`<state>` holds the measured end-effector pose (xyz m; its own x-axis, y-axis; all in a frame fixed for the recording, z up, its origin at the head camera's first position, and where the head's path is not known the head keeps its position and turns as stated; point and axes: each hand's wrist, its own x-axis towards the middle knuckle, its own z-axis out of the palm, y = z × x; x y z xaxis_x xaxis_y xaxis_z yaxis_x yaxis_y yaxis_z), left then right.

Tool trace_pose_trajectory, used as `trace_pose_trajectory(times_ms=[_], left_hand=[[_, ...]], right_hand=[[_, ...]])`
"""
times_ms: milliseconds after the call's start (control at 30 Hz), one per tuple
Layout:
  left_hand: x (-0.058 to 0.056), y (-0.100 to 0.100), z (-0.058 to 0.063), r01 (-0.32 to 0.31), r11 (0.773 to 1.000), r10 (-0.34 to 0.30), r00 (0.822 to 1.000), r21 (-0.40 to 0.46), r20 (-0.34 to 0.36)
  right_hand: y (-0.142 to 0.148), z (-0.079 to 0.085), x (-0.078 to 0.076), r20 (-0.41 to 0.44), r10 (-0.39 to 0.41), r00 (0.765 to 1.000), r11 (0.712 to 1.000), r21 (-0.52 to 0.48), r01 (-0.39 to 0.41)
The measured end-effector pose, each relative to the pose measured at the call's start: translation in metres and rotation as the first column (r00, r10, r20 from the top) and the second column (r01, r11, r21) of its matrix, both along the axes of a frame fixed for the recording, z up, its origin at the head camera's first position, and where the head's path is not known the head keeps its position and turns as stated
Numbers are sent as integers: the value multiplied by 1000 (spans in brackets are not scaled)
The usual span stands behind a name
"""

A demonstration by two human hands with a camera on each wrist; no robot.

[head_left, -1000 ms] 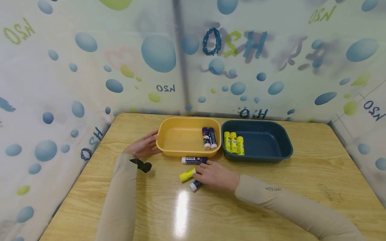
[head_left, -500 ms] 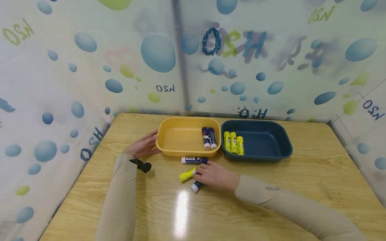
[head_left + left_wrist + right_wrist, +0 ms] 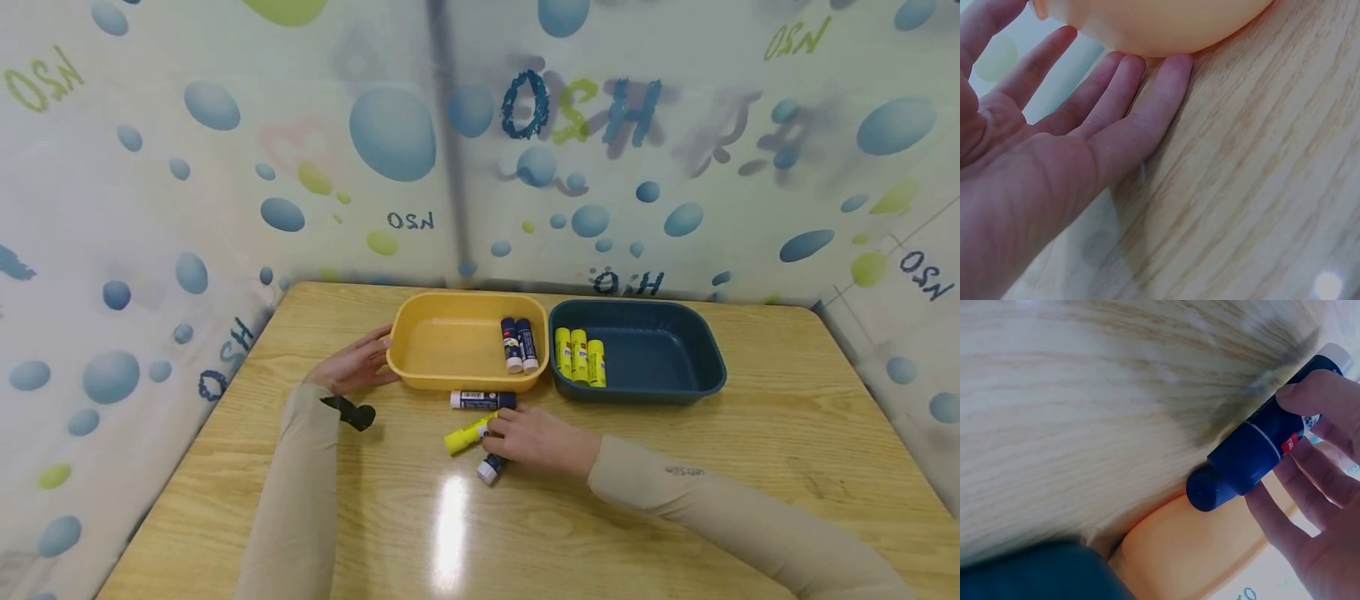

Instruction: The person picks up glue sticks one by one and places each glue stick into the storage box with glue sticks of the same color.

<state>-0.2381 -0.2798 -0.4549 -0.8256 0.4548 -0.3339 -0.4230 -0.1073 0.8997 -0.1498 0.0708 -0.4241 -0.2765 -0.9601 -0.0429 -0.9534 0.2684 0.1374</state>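
Landmark: yellow tray (image 3: 442,382); left hand (image 3: 354,367) at its left end, fingers extended and apart, some fingertips touching the outer wall; right hand (image 3: 542,440) in front of its right half, thumb and fingers clamped round the held dark-blue glue stick (image 3: 1257,447), white end projecting away from the tray, navy cap directed toward it.

Loose dark-blue glue stick (image 3: 487,400) lies just in front of the tray, roughly parallel to its front wall; yellow glue stick (image 3: 463,437) lies farther out in front, slanted, one end near the right fingertips, contact unclear; two dark-blue glue sticks (image 3: 512,343) side by side inside the tray, right end; blue tray (image 3: 667,395) just right of it, holding three yellow glue sticks (image 3: 580,357); wooden table (image 3: 397,508) beneath; printed wall (image 3: 315,83) behind.
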Motion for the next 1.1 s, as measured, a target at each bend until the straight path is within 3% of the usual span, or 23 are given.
trace_pose_trajectory(times_ms=[467,833,1100], left_hand=[[-1,0,-2,0,1000,0,1000,25,6],[-1,-1,1,9,1000,-9,1000,17,-8],[-1,0,-1,-10,1000,10,1000,19,18]], right_hand=[[19,31,-10,-24,-29,999,998,-52,27],[30,45,-17,-3,-60,998,997,-55,60],[33,52,-23,-49,-48,998,994,-103,43]])
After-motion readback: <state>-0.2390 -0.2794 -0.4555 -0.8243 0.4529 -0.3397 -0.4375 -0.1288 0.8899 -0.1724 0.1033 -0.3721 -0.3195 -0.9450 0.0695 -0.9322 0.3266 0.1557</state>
